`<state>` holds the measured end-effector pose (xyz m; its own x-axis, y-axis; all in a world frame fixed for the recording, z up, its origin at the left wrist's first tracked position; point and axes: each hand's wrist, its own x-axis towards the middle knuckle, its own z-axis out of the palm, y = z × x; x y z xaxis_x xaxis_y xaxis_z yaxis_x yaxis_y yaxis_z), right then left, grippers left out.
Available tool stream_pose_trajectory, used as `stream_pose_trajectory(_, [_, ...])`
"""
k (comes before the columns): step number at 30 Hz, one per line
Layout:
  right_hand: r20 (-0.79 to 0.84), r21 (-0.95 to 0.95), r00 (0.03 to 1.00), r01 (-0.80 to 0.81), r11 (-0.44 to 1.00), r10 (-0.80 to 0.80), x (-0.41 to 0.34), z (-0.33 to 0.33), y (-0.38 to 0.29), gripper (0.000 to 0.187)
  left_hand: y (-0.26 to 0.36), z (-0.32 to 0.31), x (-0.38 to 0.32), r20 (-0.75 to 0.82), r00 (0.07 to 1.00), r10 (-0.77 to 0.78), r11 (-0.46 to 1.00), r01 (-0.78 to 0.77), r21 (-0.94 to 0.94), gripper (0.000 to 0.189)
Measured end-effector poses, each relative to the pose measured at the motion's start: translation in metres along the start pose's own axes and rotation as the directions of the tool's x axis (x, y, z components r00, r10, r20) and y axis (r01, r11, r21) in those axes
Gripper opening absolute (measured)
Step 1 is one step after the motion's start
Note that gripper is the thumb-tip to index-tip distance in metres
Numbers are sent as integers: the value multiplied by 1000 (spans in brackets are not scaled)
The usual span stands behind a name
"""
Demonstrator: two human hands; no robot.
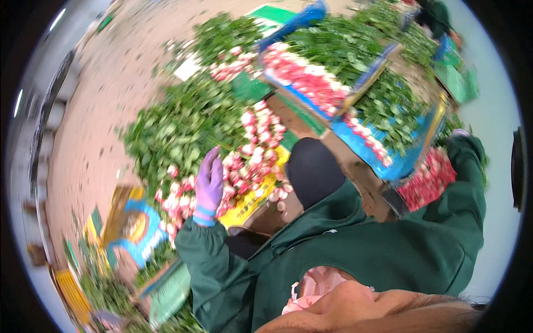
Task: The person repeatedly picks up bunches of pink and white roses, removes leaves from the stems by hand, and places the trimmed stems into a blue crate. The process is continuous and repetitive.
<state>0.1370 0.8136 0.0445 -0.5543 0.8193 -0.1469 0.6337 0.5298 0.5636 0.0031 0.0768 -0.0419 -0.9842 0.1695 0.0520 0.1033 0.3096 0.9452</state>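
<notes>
My left hand (pixel 210 181), in a purple glove with a blue-striped cuff, is raised among pink-and-white roses (pixel 245 166) with its fingers extended. Nothing shows in its grasp; whether it touches the blooms is unclear. Those roses lie heaped in front of me, leafy stems (pixel 179 120) pointing away to the left. A yellow printed sheet (pixel 250 200) lies under their heads. Far to the right, my right hand (pixel 460 132) is mostly hidden beyond my green sleeve, beside green foliage. A block of red-pink roses (pixel 431 179) sits just below that hand, and its grip cannot be seen.
Blue-lined dividers (pixel 370 83) separate rows of roses (pixel 304 79) at the upper right. My dark-clad knee (pixel 316 172) rises between the heap and these rows. A blue-and-yellow carton (pixel 133 224) and a green wrapped bundle (pixel 170 295) stand at lower left. Another person (pixel 435 18) is at the top right.
</notes>
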Motion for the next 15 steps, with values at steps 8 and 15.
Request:
stream_pose_trajectory(8, [-343, 522, 360, 841, 143, -867, -162, -149, -376, 45, -2, -52, -1, -448, 886, -121, 972, 13, -235, 28])
stream_pose_trajectory(15, [-214, 411, 45, 910, -48, -976, -227, -119, -664, 42, 12, -85, -13, -527, 842, -116, 985, 164, 45, 55])
